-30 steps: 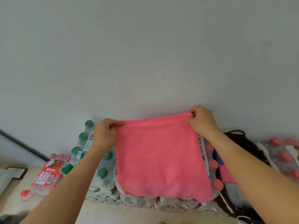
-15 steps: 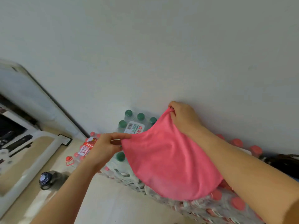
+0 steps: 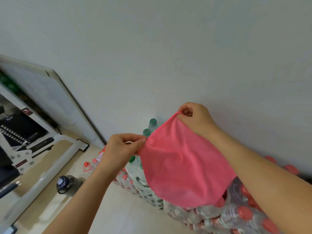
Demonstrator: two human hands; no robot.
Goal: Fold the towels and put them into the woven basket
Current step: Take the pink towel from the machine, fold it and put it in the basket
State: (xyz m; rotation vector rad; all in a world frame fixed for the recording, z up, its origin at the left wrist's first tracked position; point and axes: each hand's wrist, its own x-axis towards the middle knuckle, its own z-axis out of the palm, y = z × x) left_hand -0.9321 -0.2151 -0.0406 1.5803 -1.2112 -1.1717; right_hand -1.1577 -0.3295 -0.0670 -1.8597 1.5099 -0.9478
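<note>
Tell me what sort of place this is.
Probably an indoor storage corner: shrink-wrapped packs of red-capped plastic water bottles are piled on the pale floor against a bare white wall, with a dark lidded jug standing nearby.

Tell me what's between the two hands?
The towel: its top edge runs from the left hand up to the right hand, each pinching a corner. Green bottle caps peek just behind that edge. The head view shows it.

The pink towel (image 3: pixel 184 166), stretched flat a second ago, now sags into a rounded pouch; the left hand (image 3: pixel 121 149) and right hand (image 3: pixel 195 119) pinch its corners closer together.
</note>
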